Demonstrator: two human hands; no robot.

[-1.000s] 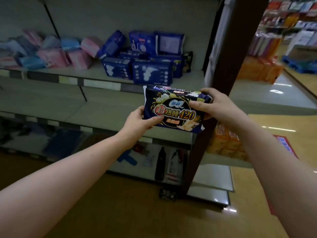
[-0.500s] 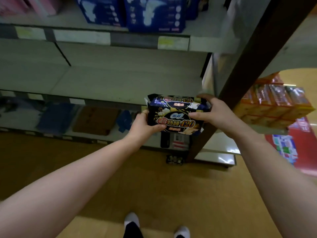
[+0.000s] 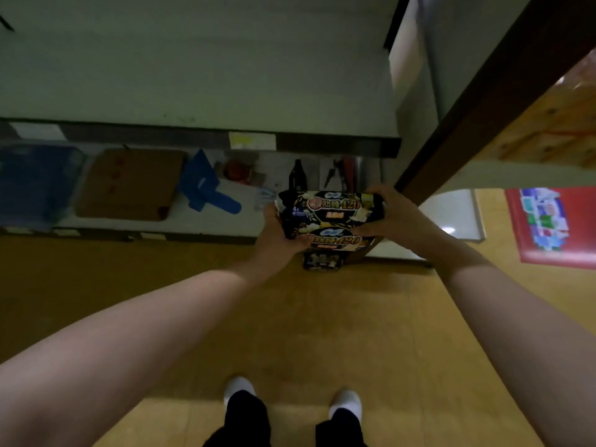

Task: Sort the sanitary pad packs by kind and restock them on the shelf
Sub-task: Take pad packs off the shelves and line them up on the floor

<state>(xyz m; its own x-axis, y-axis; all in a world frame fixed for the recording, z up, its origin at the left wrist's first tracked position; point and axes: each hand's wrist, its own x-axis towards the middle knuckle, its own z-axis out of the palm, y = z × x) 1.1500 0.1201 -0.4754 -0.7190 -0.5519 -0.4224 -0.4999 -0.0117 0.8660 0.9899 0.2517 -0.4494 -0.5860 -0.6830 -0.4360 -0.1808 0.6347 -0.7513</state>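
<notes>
I hold dark navy sanitary pad packs marked "420" between both hands, low in front of the bottom shelf. Two printed faces show, one above the other, so it looks like two packs held together. My left hand grips the left end from below. My right hand clasps the right end with the fingers over the top. The bare grey middle shelf stretches above the packs.
The bottom shelf holds a brown cardboard piece, a blue item, blue packs at the left and a dark bottle. A brown upright post stands at the right. A red poster lies on the yellow floor.
The view has tilted downward, so the upper shelves with blue packs have left the frame. Both hands have lowered the packs from middle-shelf height toward the bottom shelf.
</notes>
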